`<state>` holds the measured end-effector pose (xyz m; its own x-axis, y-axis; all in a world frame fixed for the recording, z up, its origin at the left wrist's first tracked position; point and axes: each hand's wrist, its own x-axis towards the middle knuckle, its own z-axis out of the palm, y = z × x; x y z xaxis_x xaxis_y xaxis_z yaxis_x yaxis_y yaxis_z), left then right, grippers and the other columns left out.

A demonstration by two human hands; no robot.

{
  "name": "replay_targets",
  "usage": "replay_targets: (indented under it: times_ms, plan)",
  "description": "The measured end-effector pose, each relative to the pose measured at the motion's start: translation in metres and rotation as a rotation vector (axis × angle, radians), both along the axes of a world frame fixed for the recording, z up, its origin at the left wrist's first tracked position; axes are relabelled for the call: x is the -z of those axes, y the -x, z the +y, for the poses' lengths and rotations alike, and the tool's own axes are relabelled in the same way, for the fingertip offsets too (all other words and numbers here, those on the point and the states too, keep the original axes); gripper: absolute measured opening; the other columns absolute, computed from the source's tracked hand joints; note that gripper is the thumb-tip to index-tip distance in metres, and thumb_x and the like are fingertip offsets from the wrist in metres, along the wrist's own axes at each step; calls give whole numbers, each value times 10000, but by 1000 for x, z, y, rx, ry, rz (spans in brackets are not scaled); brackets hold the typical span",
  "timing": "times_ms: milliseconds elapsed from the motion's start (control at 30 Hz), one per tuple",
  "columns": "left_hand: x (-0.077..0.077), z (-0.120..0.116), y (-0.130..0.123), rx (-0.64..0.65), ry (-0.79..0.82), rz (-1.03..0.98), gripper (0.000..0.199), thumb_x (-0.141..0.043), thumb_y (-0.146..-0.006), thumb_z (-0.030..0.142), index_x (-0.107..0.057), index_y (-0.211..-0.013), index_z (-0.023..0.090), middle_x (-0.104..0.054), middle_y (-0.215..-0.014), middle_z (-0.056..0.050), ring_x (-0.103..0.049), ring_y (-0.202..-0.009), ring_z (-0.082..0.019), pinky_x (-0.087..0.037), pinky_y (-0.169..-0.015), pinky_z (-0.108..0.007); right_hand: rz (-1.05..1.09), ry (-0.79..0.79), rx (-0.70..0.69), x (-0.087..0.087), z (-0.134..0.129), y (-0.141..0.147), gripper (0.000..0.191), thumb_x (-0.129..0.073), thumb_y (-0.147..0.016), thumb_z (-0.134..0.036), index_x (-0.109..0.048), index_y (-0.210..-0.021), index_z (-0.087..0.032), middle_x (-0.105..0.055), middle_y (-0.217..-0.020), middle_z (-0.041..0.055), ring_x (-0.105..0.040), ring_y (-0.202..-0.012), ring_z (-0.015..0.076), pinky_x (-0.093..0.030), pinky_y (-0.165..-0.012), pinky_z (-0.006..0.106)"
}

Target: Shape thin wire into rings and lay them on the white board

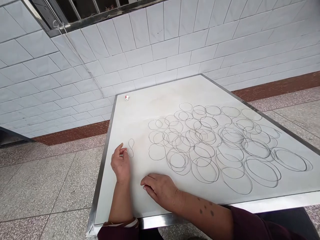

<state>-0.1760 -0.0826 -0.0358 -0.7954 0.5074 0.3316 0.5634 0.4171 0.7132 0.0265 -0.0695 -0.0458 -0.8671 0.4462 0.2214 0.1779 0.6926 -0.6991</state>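
A white board [160, 100] with a metal edge [105, 160] lies flat, with many thin dark wire-like loops [210, 146] overlapping across its right half. My left hand [120, 163] stands on its edge near the board's left side, its fingertips pinched together next to a small figure-eight loop [131, 148]. Whether the pinch holds a thin strand, I cannot tell. My right hand [157, 188] rests palm down on the board near its front edge, touching nothing else and holding nothing visible. A small red-and-white object [127, 97] sits near the far edge.
A white tiled wall [140, 56] with a brown lower band [72, 133] runs behind the board. A barred window [85, 10] sits above, with a thin cord [77, 56] hanging down the tiles. A speckled tile floor [42, 186] lies below on the left.
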Motion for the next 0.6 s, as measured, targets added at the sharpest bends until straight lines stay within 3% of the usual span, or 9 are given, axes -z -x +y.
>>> replay_targets:
  times_ms: [300,600]
  plan:
    - [-3,-18,-5,-44,-125,-143,428,-535,-849,261,-627,-1262,196,-745,-976,-56,-684,-884,-194,-537,-788,-323,0,-75,20,1,-5,0,188,-521,-951,-161,-679,-1036,-221,-704,-931,20,-657,-837,164,-504,-744,261]
    - [1,-20,-11,61,-82,-133,443,-560,-854,202,-624,-1290,240,-753,-1068,-54,-672,-870,-195,-523,-887,-385,-27,-88,38,0,-10,1,228,-512,-951,-144,-690,-1071,-220,-712,-981,30,-670,-883,169,-526,-791,267]
